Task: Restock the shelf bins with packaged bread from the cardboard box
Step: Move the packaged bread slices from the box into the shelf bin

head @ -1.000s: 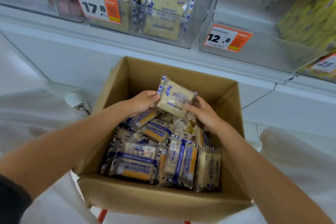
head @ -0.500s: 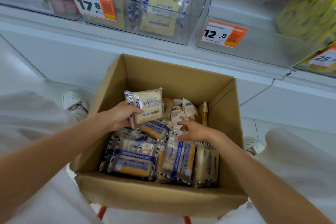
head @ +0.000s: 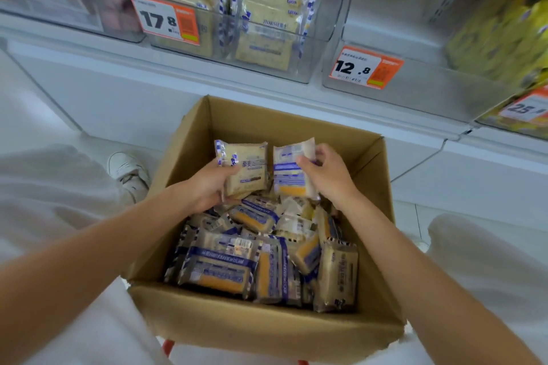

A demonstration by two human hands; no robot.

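The left hand curls round 1 bread packet. The right hand pinches a 2nd packet just beside it. Both are raised over the heap at the far end of the cardboard box, likely so 2 go up together to the clear bin of matching packets above.

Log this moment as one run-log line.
phase: picking | left hand: holds bread pack | right hand: holds second bread pack | location: above cardboard box

Head view, close, looking forward-down onto cardboard box.
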